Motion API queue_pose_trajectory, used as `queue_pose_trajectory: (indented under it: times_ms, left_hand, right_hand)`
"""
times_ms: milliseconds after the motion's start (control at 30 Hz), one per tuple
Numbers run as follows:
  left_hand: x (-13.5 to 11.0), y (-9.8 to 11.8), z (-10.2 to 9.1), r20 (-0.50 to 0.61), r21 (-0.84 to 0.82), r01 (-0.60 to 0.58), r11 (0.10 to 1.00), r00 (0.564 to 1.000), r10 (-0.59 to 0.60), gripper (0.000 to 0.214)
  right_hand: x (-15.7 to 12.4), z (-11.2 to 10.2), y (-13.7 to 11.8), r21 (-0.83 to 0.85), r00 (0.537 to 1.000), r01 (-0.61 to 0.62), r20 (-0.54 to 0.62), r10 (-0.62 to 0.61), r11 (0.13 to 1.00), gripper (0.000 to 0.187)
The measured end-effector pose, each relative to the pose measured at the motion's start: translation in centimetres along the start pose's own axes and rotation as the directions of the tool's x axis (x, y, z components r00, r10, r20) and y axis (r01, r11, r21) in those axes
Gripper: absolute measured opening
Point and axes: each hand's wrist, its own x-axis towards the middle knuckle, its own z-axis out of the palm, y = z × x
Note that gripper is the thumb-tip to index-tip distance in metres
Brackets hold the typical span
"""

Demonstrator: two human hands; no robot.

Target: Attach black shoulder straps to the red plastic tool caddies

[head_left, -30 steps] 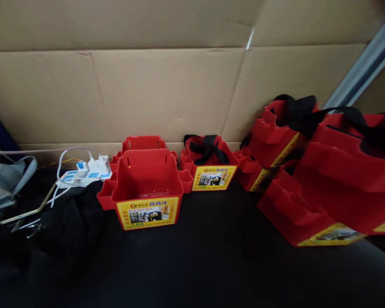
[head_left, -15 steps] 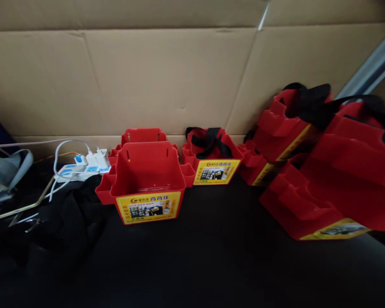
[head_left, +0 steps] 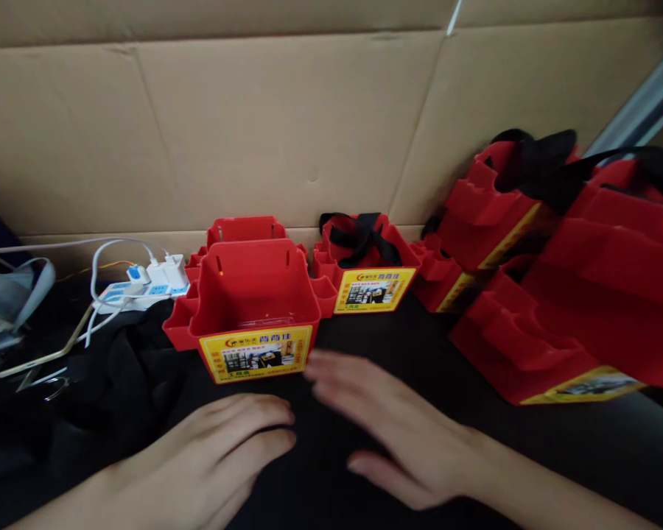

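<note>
A red plastic tool box (head_left: 257,287) with side pockets and a yellow printed label stands on the black surface, its top uncovered. My left hand (head_left: 221,456) is in front of it, fingers loosely bent and the thumb apart, with nothing visible in it. My right hand (head_left: 387,427) has its fingers stretched out and its thumb spread, holding nothing. Its fingertips, slightly blurred, are at the box's lower right front corner; whether they touch it I cannot tell. Just behind this box, a second red box (head_left: 247,230) is mostly hidden.
Farther back stands a red box with a black strap (head_left: 365,246). Stacked red boxes (head_left: 530,331) fill the right side. A white power strip (head_left: 144,291) with plugs and cables sits left, near black fabric (head_left: 127,368). A cardboard wall (head_left: 292,125) rises behind.
Both my hands have come into view from below, in front of the nearest red tool box. The boxes stay where they were; the view has shifted slightly.
</note>
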Motion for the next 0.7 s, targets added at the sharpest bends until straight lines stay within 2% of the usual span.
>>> queue_pose_trajectory:
  times_ms: [67, 133, 200, 300, 467, 600, 700]
  left_hand:
    - [1.3, -1.4, 1.4, 0.153, -0.063, -0.047, 0.997, 0.987, 0.056, 0.046]
    - [1.8, -2.7, 2.6, 0.276, -0.127, -0.004, 0.992, 0.96, 0.039, 0.051]
    - [1.7, -3.5, 3.2, 0.327, -0.161, 0.072, 0.984, 0.945, -0.016, 0.05]
    - [1.4, -3.7, 3.2, 0.368, -0.186, 0.123, 0.975, 0.929, -0.047, 0.05]
    - [1.6, -3.4, 2.8, 0.39, -0.202, 0.152, 0.968, 0.918, -0.063, 0.05]
    - [1.7, -3.5, 3.0, 0.353, -0.208, 0.156, 0.966, 0.933, -0.074, 0.049]
    - [1.9, -3.3, 3.1, 0.276, -0.223, 0.12, 0.967, 0.959, -0.056, 0.047]
  right_hand:
    - [0.0, 1.6, 0.3, 0.09, 0.971, 0.067, 0.223, -0.086, 0.994, 0.05]
    - [-0.1, 2.9, 0.6, 0.115, 0.925, -0.046, 0.381, -0.001, 0.992, 0.053]
    - [-0.2, 3.5, 0.8, 0.113, 0.884, -0.184, 0.454, 0.114, 0.976, 0.052]
    - [-0.2, 3.3, 0.9, 0.148, 0.858, -0.272, 0.484, 0.17, 0.951, 0.049]
    - [-0.2, 2.9, 1.0, 0.183, 0.854, -0.311, 0.485, 0.19, 0.933, 0.046]
    - [-0.2, 3.1, 1.0, 0.175, 0.852, -0.31, 0.488, 0.192, 0.934, 0.046]
    - [-0.2, 3.1, 1.1, 0.146, 0.872, -0.28, 0.452, 0.188, 0.949, 0.045]
